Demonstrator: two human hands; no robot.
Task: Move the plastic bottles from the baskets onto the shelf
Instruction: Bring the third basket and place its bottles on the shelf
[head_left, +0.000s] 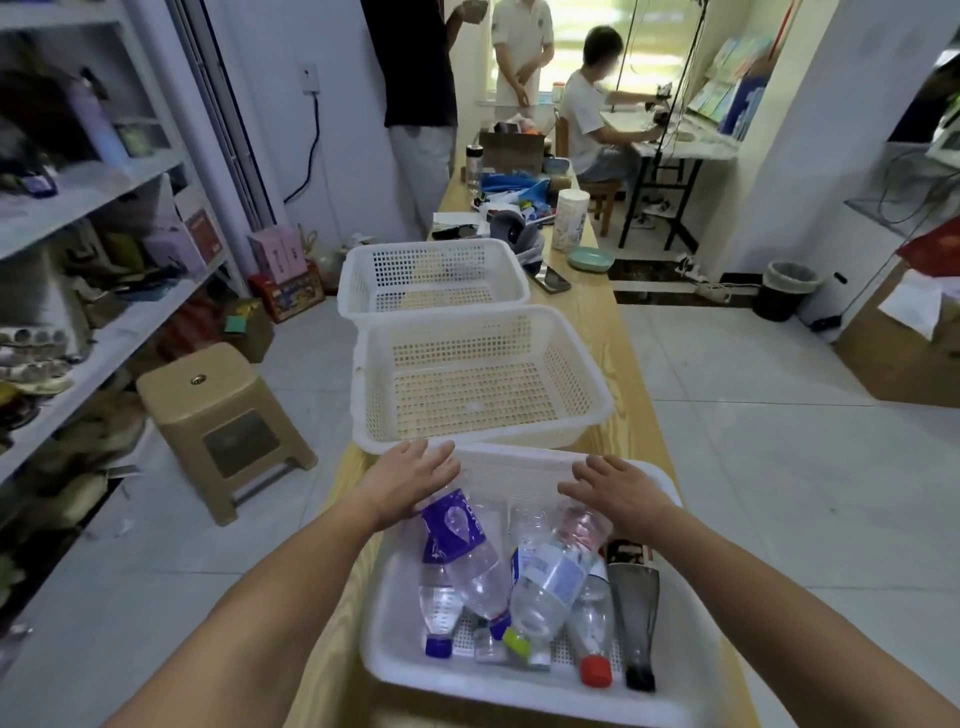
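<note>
Both of my forearms reach in from the bottom edge, over a white perforated basket (693, 691) on a long wooden table (636, 358).

My left hand (410, 480) has its fingers straight and slightly spread, holding nothing. It sits at the basket's far left corner, over the base of a purple-labelled bottle (457, 532); I cannot tell whether the palm touches it. My right hand (615, 491) is likewise flat, with relaxed fingers, gripping nothing, above the far rim and a pink-labelled bottle (584, 527).

Below the hands, several plastic bottles lie heaped in this basket, caps pointing toward me. Among them are a clear bottle with a blue cap (439, 610), a clear one with a yellow-green cap (545, 587), a red-capped bottle (592, 631) and a dark bottle (635, 597) at the right.

Just beyond, a second white basket (597, 397) touches or nearly touches the first, and a third basket (519, 293) stands behind it. Wood shows through their perforated floors.

Grey shelving (104, 182) crowded with boxes runs along the left wall, with a tan plastic stool (218, 410) between it and the table.
</note>
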